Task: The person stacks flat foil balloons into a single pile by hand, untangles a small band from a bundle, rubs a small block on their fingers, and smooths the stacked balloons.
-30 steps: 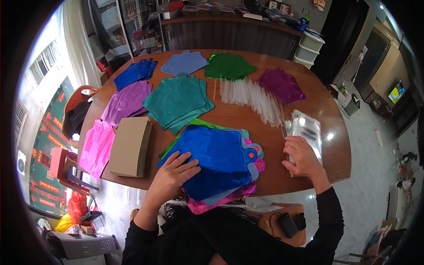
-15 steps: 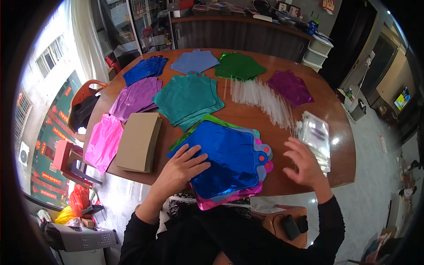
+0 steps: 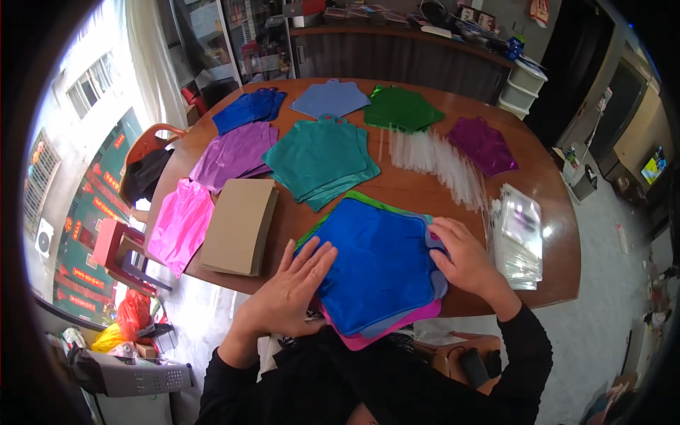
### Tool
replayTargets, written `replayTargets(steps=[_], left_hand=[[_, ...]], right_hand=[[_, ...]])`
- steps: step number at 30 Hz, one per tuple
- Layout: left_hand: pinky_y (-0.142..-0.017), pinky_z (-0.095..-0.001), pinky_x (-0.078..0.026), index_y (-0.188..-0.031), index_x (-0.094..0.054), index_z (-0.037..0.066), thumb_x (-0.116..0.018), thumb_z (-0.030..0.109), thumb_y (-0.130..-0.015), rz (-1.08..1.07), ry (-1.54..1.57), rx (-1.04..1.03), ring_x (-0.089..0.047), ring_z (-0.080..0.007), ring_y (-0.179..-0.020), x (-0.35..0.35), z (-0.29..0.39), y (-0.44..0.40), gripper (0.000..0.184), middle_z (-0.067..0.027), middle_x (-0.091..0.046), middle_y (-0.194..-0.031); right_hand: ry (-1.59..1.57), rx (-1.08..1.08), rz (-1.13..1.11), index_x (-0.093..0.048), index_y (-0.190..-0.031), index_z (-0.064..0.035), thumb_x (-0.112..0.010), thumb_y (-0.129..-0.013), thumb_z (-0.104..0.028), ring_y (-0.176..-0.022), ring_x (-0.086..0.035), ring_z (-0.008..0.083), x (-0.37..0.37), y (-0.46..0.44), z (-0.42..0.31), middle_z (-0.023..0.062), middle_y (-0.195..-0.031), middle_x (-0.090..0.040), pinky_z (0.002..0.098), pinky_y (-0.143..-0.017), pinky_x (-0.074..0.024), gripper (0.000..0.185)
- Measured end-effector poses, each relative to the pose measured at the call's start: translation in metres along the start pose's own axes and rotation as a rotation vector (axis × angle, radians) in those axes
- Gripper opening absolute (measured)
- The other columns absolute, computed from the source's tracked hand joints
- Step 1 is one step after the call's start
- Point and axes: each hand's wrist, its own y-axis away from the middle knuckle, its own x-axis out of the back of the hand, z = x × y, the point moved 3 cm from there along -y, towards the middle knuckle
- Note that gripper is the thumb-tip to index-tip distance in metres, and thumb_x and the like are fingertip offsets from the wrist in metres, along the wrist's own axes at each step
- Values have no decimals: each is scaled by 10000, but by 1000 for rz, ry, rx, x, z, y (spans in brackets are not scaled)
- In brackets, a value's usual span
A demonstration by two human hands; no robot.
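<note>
A loose stack of flat, shiny star-shaped foil balloons lies at the front of the table, with a blue foil balloon on top. Green, pale blue and pink edges stick out beneath it. My left hand rests at the stack's left edge, fingers spread and stretched out. My right hand has its fingers and thumb around the tab end on the right side, covering most of the tabs. To its right is a pile of clear plastic packets.
Around the table lie teal foil balloons, purple, pink, dark blue, light blue, green and magenta ones. A brown cardboard stack and clear plastic sticks are there too.
My right hand has moved left from beside the stack onto its tab end. The blue foil balloon has shifted slightly, and my left hand has slid lower along its edge. The view has turned slightly left.
</note>
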Motion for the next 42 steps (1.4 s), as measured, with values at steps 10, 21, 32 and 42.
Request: replayTargets(steps=[10, 21, 32, 42], left_hand=[[-1235, -472, -265, -1572, -164, -71, -836, 308, -655, -19, 2, 238, -274, -418, -1507, 14, -31, 18, 1199, -270, -335, -1580], [-1149, -456, -370, -1574, -157, -69, -877, 325, -606, -75, -99, 261, -384, -427, -1414, -2, -40, -14, 1270, -264, -439, -1484], [-1059, -424, -434, -1429, -377, -109, -843, 333, -600, -58, -176, 243, -502, -388, -1222, 16, -33, -14, 1049, -251, -534, -1285], [-1019, -405, -457, -1196, -565, -76, -825, 329, -615, -237, -130, 251, -513, -373, -1159, 10, -45, -35, 754, -225, -544, -1213]], right_hand=[[78, 32, -76, -562, -1290, 33, -492, -893, 27, -1175, -535, 341, -20, -68, 18, 173, -1304, -562, 408, -1035, -440, 404], [138, -3, -238, -626, -1184, -44, -446, -860, 83, -1085, -526, 301, -24, -99, 38, 123, -1138, -591, 371, -994, -438, 392], [254, -101, -567, -430, -1438, -9, -738, -780, -210, -1328, -446, 348, 49, -13, 38, 178, -1455, -454, 413, -1143, -368, 754], [286, -6, -487, -406, -1420, -56, -795, -723, -230, -1188, -492, 348, 17, 8, 25, 170, -1312, -527, 430, -1036, -402, 818]])
